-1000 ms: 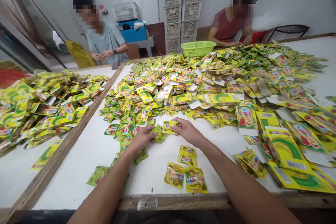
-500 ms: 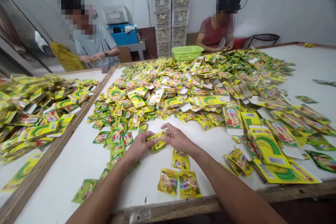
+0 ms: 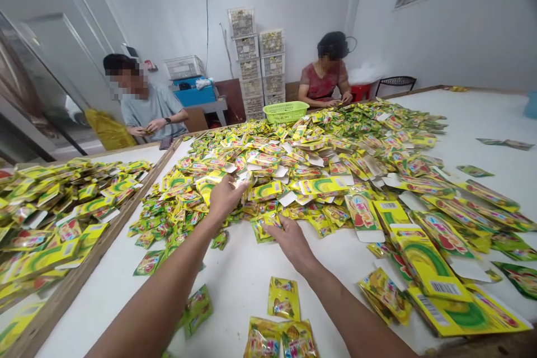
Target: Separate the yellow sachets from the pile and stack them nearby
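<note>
My left hand (image 3: 224, 197) reaches forward into a big heap of yellow-green sachets and flat cartons (image 3: 310, 156), its fingers closed on a flat carton (image 3: 243, 180) at the heap's near edge. Lower and to the right, my right hand (image 3: 288, 239) holds a few small yellow-green sachets (image 3: 263, 226) at its fingertips, just above the white table top (image 3: 235, 274). Three loose sachets (image 3: 283, 297) lie on the table near my right forearm.
A second heap of packets (image 3: 54, 207) fills the left table beyond a wooden rail (image 3: 88, 268). Larger yellow cartons (image 3: 423, 257) lie at the right. Two seated people work at the far side, beside a green basket (image 3: 285, 111) and stacked crates (image 3: 255, 67).
Both hands were together over one small bundle of sachets. My left hand has since gone forward into the heap and gripped a carton. The view has tilted up.
</note>
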The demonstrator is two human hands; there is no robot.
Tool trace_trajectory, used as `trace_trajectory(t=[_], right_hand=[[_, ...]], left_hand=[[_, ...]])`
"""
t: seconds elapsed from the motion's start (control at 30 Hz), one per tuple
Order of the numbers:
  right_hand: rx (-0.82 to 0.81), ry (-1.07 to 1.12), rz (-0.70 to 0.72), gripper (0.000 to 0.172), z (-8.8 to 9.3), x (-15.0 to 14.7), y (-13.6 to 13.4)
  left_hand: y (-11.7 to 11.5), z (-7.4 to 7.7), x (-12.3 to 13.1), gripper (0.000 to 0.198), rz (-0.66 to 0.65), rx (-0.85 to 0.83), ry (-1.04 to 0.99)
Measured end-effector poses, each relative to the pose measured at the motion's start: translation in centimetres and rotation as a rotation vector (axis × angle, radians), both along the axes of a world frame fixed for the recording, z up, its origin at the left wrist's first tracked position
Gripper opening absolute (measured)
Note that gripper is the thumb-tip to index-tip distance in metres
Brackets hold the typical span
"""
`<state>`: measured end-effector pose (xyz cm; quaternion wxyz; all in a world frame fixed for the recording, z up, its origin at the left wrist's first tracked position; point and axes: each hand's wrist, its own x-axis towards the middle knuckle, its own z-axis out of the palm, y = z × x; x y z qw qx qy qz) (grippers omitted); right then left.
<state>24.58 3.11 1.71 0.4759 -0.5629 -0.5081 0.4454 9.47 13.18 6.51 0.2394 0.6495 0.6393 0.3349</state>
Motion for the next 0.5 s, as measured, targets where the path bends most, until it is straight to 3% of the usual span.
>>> trace_trajectory(t=[0.1, 0.17, 0.27, 0.37, 0.43, 0.5], right_hand=[[0.036, -0.192, -0.041, 0.021, 0.0, -0.1, 0.0], [0.098, -0.341, -0.072, 0.017, -0.2, 0.0, 0.0], [0.355, -0.588, -0.065, 0.011, -0.7, 0.2, -0.2], [0.593, -0.776, 0.051, 0.013, -1.0, 0.0, -0.4], [0.646, -0.801, 0.176, 0.014, -1.0, -0.3, -0.6], [0.622, -0.689, 0.264, 0.020, -0.9, -0.8, -0.7]], left_hand=[[2.1, -0.6, 1.1, 0.049, 0.044, 0.051, 0.355], [2.2, -1.0, 1.3, 0.050, 0.030, 0.041, 0.380], [0.5, -1.0, 0.3, 0.051, 0.069, -0.034, 0.106], [-2.4, -0.3, -1.4, 0.044, 0.048, -0.281, -0.356], [-4.4, 0.0, -2.6, 0.033, -0.039, -0.470, -0.568], [-6.3, -0.3, -3.7, 0.029, -0.128, -0.592, -0.689]])
